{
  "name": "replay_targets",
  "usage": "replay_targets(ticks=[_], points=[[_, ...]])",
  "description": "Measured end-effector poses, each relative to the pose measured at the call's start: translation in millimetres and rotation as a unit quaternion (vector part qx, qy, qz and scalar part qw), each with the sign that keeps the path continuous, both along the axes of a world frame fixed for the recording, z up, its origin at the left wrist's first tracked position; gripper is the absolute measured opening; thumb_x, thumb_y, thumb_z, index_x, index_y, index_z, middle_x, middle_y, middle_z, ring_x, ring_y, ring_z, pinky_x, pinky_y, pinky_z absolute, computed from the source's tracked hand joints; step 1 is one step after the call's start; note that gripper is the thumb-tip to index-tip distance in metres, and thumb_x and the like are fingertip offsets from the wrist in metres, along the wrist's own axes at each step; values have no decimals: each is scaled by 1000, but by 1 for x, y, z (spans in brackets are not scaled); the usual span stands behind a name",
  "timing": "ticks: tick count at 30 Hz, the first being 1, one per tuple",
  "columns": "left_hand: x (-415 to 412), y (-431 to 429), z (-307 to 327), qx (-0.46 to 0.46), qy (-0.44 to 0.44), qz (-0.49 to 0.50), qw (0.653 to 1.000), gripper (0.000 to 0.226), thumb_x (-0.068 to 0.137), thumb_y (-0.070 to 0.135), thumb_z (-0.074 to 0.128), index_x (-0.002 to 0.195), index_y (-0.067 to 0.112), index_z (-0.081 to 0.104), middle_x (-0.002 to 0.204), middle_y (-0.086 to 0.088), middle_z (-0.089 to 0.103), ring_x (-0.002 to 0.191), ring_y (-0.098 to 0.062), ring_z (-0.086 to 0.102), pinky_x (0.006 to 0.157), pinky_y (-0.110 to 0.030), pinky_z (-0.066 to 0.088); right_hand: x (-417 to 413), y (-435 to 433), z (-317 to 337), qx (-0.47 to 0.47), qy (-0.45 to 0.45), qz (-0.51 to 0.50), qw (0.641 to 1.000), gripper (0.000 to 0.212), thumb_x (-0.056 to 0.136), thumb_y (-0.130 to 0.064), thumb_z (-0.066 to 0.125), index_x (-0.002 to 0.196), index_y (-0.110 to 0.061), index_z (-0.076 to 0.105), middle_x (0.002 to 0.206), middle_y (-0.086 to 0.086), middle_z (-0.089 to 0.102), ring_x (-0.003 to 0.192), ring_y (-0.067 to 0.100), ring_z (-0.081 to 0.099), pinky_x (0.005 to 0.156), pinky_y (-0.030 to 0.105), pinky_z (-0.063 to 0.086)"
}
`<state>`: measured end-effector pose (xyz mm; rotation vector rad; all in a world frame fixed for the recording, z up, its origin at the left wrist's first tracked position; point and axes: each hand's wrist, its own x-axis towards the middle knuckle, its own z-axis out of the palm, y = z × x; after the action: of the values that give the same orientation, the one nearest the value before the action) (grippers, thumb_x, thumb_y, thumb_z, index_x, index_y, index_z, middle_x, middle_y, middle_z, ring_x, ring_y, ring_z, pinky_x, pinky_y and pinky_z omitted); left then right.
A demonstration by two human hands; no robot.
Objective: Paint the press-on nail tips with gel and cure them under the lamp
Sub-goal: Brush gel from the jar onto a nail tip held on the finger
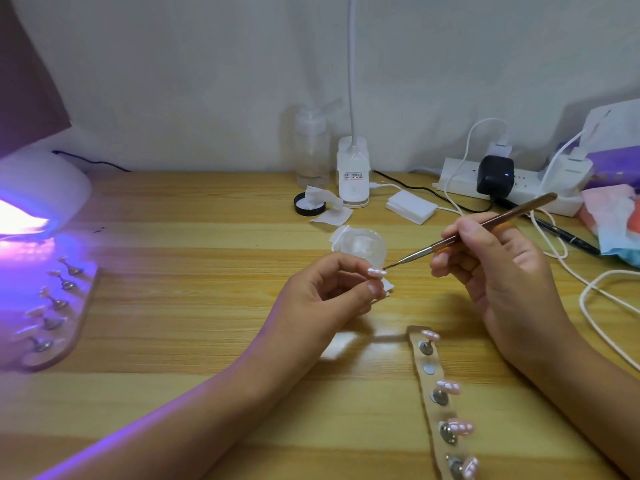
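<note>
Just right of the frame's centre, the left hand (pixel 329 296) is curled, its thumb and fingertips pinching a small mount that carries a pink press-on nail tip with white dots (pixel 376 271). The mount itself is mostly hidden by the fingers. The right hand (pixel 502 271) grips a thin brush with a brown handle and metal ferrule (pixel 485 227) like a pen. Its fine point touches the right end of the held nail tip.

Below the right hand, in the lower right of the frame, a clear strip holder with round metal discs (pixel 423 384) lies on the light wooden surface (pixel 190 271). Four more pink dotted nail tips (pixel 449 387) stand on it, and one disc near its upper end is bare. At the left edge a second clear strip holder (pixel 78 327) lies bathed in purple light. Its nail tips are too washed out to read. Above it, at the upper left, the white curing lamp (pixel 45 188) glows violet.

Just behind the hands sits a small clear glass dish (pixel 363 244). Farther back stand a black round lid with white wipes (pixel 308 204), a clear plastic bottle (pixel 311 147) and a white desk lamp base (pixel 353 174). To the right are a white pad stack (pixel 412 206), a white power strip (pixel 460 181) with a black adapter (pixel 495 176) plugged in, and looping white cables (pixel 588 292).
</note>
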<state>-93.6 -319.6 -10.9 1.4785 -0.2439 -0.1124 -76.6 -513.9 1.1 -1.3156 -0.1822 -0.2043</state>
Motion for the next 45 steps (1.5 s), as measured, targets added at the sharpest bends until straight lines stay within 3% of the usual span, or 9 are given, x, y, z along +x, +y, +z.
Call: replay_targets(ticks=[7, 11, 16, 25, 29, 35, 41, 45], points=[[1, 0, -1, 10, -7, -5, 1000, 20, 86, 14, 71, 79, 33, 72, 83, 4, 74, 84, -4, 68, 72, -14, 50, -1, 2, 0, -5, -4, 20, 1000, 21, 83, -31, 58, 89, -10, 62, 67, 5, 68, 66, 15, 67, 65, 24, 56], [0, 0, -3, 34, -18, -7, 999, 7, 81, 26, 70, 80, 33, 71, 86, 8, 73, 84, -5, 66, 79, -21, 53, 0, 0, 0, -1, -1, 37, 999, 16, 86, -29, 56, 82, -15, 63, 64, 2, 64, 60, 13, 62, 61, 22, 54], [1, 0, -5, 43, -20, 0, 999, 4, 80, 31, 69, 83, 33, 71, 89, 11, 73, 83, -1, 64, 78, -17, 50, 3, -4, -3, 19, -3, 46, 999, 23, 94, -21, 54, 75, -18, 67, 64, 1, 61, 58, 13, 60, 59, 22, 52], [1, 1, -6, 69, -12, 7, 997, 9, 79, 38, 69, 86, 38, 74, 96, 9, 74, 87, -2, 64, 83, -20, 48, 5, -3, -3, 18, -17, 34, 999, 27, 89, -17, 49, 73, -22, 70, 68, 1, 65, 64, 15, 65, 64, 23, 55], [1, 3, -6, 76, -14, 9, 997, 4, 82, 34, 72, 84, 37, 74, 89, 13, 73, 82, 0, 63, 76, -9, 46, 4, -2, -4, -12, -32, 23, 999, 18, 92, -14, 50, 80, -14, 63, 67, 2, 65, 64, 16, 65, 63, 23, 55], [0, 3, -6, 84, -21, 2, 996, 5, 87, 31, 70, 87, 35, 74, 98, 8, 74, 94, -13, 67, 82, -13, 49, 7, -6, -6, -18, -9, -34, 999, 26, 100, -6, 44, 81, -13, 61, 66, -2, 63, 62, 12, 63, 63, 21, 54], [0, 3, -6, 85, -17, 6, 996, 6, 84, 30, 73, 82, 36, 74, 87, 12, 72, 77, 0, 60, 67, -6, 45, 4, -2, -4, -12, -37, 30, 999, 22, 89, -14, 48, 76, -18, 65, 67, 3, 63, 63, 16, 63, 63, 23, 54], [1, 3, -7, 82, -17, 3, 997, 5, 83, 32, 71, 86, 33, 75, 96, 9, 75, 95, -14, 66, 82, -14, 48, 5, -3, -7, -62, -48, -26, 997, 27, 99, -4, 46, 80, -15, 61, 68, -1, 65, 64, 14, 64, 64, 22, 54]])
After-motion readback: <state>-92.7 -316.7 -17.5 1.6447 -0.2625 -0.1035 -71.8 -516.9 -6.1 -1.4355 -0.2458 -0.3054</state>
